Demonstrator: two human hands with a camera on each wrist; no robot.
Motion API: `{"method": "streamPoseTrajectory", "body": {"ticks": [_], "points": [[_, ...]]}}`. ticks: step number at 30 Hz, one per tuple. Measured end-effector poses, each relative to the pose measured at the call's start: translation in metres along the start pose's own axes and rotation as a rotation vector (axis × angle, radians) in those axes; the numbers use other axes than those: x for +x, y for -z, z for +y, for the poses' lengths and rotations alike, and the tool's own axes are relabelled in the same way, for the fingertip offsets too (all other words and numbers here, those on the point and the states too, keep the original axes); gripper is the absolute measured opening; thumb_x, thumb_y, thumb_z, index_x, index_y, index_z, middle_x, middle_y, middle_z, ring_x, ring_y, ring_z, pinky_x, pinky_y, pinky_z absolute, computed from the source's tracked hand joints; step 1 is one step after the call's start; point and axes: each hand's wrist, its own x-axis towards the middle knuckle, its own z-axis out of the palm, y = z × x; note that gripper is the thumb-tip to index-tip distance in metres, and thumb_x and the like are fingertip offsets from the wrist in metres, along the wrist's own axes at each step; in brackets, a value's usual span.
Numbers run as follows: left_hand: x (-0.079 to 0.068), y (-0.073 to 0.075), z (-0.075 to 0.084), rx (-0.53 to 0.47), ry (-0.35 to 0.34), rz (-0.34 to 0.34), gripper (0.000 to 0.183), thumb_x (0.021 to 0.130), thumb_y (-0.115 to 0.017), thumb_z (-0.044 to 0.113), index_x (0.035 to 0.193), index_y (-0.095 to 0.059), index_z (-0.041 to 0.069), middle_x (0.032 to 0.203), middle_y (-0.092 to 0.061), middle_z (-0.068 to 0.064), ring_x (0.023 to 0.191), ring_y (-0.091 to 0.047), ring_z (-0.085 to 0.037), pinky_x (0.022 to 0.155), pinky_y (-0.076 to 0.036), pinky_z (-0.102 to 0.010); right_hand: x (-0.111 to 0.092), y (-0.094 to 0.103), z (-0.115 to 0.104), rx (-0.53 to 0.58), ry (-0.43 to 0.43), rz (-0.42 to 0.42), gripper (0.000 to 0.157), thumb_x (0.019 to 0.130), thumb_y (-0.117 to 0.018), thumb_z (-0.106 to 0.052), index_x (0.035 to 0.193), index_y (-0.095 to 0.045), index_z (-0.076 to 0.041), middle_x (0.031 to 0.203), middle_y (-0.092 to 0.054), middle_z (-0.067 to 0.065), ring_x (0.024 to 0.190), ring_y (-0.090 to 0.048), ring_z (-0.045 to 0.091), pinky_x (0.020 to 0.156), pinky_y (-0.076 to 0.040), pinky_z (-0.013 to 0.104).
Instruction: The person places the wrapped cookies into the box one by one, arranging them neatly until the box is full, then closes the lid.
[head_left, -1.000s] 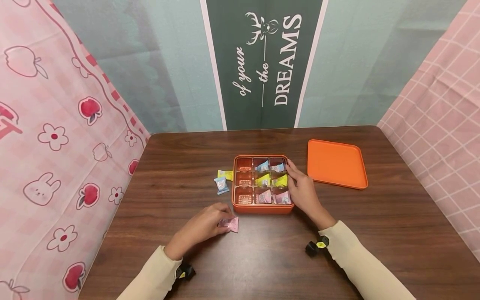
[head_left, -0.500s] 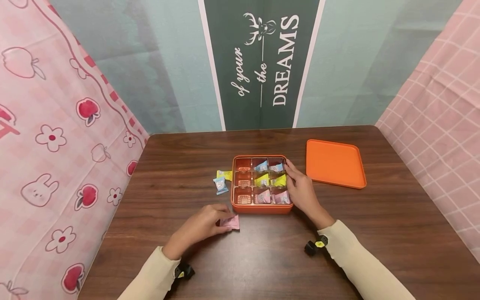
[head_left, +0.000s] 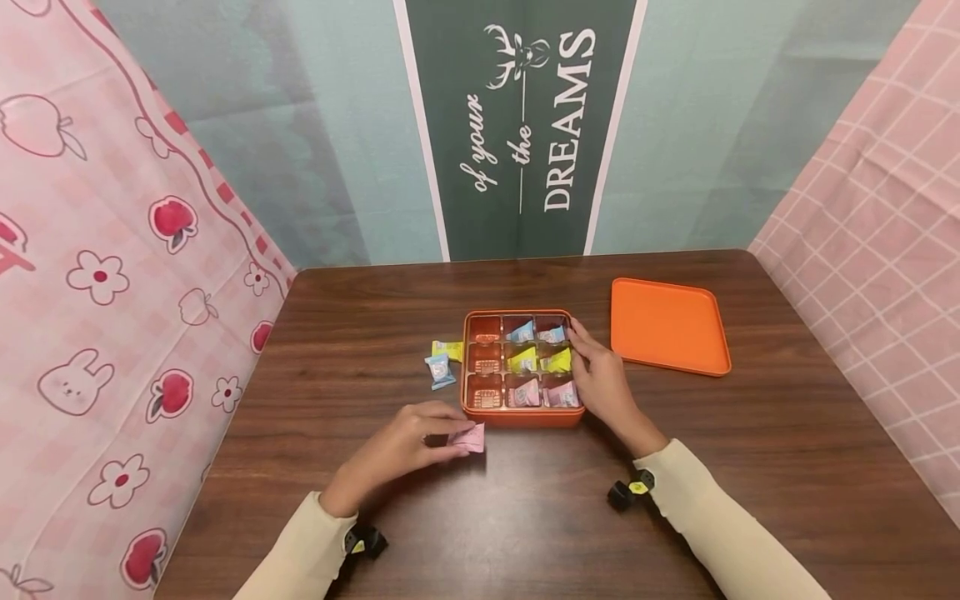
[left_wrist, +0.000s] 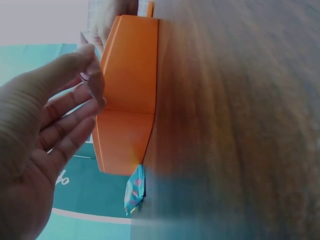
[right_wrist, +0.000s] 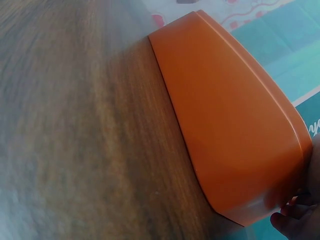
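My left hand [head_left: 420, 437] pinches a pink wrapped candy [head_left: 470, 437] between thumb and fingers, just off the front left corner of an orange box [head_left: 525, 421]. In the left wrist view the candy in the fingertips is dark and partly hidden, close to the box wall [left_wrist: 131, 65]. My right hand [head_left: 607, 383] grips the box's right side, thumb near the rim; the right wrist view shows its fingers [right_wrist: 295, 215] at the far end. Inside the box's divided insert, blue candies stand at the back, yellow candies [head_left: 522, 360] mid-row and pink candies [head_left: 524, 393] in front, in the middle and right columns.
Left of the box lie a blue candy [head_left: 440, 372] and a yellow candy [head_left: 447, 350] on the brown wooden table [head_left: 540, 517]. A flat orange lid [head_left: 667, 325] lies at the back right. Patterned cloths hang around the table.
My left hand has moved a little right and up with the pink candy, nearer the box's front left corner. The right hand stays on the box.
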Motion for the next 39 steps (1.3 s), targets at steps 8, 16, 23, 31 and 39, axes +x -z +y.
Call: {"method": "streamPoseTrajectory", "body": {"ticks": [8, 16, 23, 31, 39], "points": [[0.005, 0.002, -0.001, -0.087, -0.043, 0.13, 0.034, 0.083, -0.085, 0.008, 0.116, -0.077, 0.003, 0.111, -0.074, -0.005, 0.099, -0.069, -0.014, 0.084, -0.057, -0.022, 0.0, 0.0, 0.001, 0.007, 0.001, 0.0, 0.037, 0.098, -0.057, 0.003, 0.135, -0.058, 0.01, 0.148, -0.052, 0.015, 0.065, -0.063, 0.025, 0.041, -0.031, 0.024], [0.011, 0.0, -0.002, -0.046, -0.058, 0.271, 0.036, 0.079, -0.086, 0.003, 0.114, -0.077, 0.002, 0.108, -0.074, -0.007, 0.099, -0.07, -0.02, 0.086, -0.058, -0.027, -0.001, 0.0, 0.001, 0.01, -0.006, -0.001, 0.038, 0.098, -0.057, 0.003, 0.135, -0.058, 0.01, 0.148, -0.052, 0.015, 0.085, -0.069, 0.03, 0.043, -0.033, 0.024], [0.015, -0.003, -0.003, -0.04, -0.007, 0.344, 0.036, 0.079, -0.087, 0.003, 0.114, -0.077, 0.002, 0.109, -0.074, -0.008, 0.101, -0.07, -0.021, 0.089, -0.056, -0.024, -0.001, -0.001, 0.002, 0.005, 0.002, 0.007, 0.038, 0.097, -0.057, 0.004, 0.134, -0.058, 0.01, 0.148, -0.053, 0.015, 0.109, -0.067, 0.032, 0.048, -0.035, 0.024], [0.02, -0.004, -0.005, -0.018, 0.029, 0.384, 0.035, 0.077, -0.087, 0.002, 0.111, -0.078, 0.001, 0.108, -0.075, -0.01, 0.099, -0.071, -0.023, 0.088, -0.058, -0.027, 0.0, 0.0, 0.002, 0.008, 0.008, 0.011, 0.037, 0.097, -0.056, 0.003, 0.134, -0.059, 0.011, 0.148, -0.053, 0.015, 0.104, -0.068, 0.032, 0.044, -0.032, 0.025], [0.029, -0.005, -0.006, -0.025, 0.049, 0.389, 0.036, 0.079, -0.086, 0.003, 0.114, -0.077, 0.001, 0.112, -0.075, -0.01, 0.104, -0.071, -0.024, 0.091, -0.057, -0.03, 0.0, 0.0, 0.001, -0.003, -0.003, 0.007, 0.038, 0.098, -0.056, 0.003, 0.135, -0.058, 0.009, 0.149, -0.053, 0.014, 0.057, -0.053, 0.021, 0.043, -0.033, 0.024]]}}
